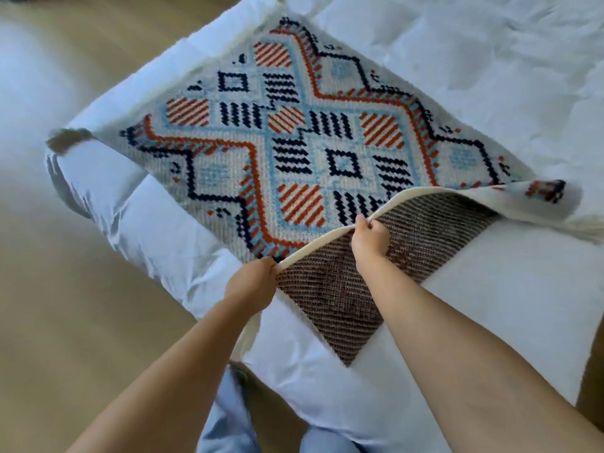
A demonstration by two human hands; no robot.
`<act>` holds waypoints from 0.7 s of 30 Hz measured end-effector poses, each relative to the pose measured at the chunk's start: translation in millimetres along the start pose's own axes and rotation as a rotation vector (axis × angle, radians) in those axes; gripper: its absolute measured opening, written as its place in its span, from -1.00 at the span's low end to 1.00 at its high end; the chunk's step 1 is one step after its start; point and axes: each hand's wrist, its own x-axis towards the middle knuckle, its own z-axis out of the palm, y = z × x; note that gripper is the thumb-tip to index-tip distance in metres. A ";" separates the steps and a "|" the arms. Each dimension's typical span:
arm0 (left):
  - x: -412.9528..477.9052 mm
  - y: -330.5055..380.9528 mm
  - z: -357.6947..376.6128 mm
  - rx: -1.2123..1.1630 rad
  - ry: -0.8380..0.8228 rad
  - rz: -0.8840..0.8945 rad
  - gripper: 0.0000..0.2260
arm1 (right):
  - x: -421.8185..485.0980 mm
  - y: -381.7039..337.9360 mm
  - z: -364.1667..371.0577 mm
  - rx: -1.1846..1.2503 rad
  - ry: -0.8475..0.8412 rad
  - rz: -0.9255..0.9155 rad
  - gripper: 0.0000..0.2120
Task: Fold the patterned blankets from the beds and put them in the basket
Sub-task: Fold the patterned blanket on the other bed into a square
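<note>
White sheeting, creased, over bed [490, 76], running well beyond both hands and off to the right. Tan floor [65, 289] left of left arm.

Spread on bed ahead of hands: patterned blanket [294, 132], thick and woven, cream ground with orange, navy and pale blue diamonds. Laid diagonally, far corners well out past the hands. Blurred tassel [67, 140] at corner far to the left, by bed's corner. Near edge lifted off sheet, arched between hands. Dark striped reverse showing beneath, tapering to a point toward body. Corner out past right hand curled over.

Left hand [253, 282] wrapped round the edge at low end of arch. Right hand [371, 240] pinching same edge higher up, near the left, thumb on top.

Both hands on one edge, probably to carry that side over the far half as a first fold. Folding judged barely begun. Basket not in view.
</note>
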 end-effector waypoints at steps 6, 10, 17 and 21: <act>62.4 -62.1 -71.4 0.004 0.051 -0.002 -0.83 | 0.1 -62.2 93.1 0.076 0.044 0.005 -0.66; 108.4 -106.1 -123.7 0.018 0.073 0.049 -0.80 | 4.3 -99.4 149.8 0.062 0.076 -0.034 -0.75; 196.1 -164.4 -194.1 0.086 0.050 0.037 -0.79 | 33.0 -151.9 250.8 0.074 0.048 -0.039 -0.71; 238.1 -198.0 -227.9 0.102 0.029 -0.028 -0.79 | 49.7 -187.6 312.4 0.053 -0.004 -0.017 -0.69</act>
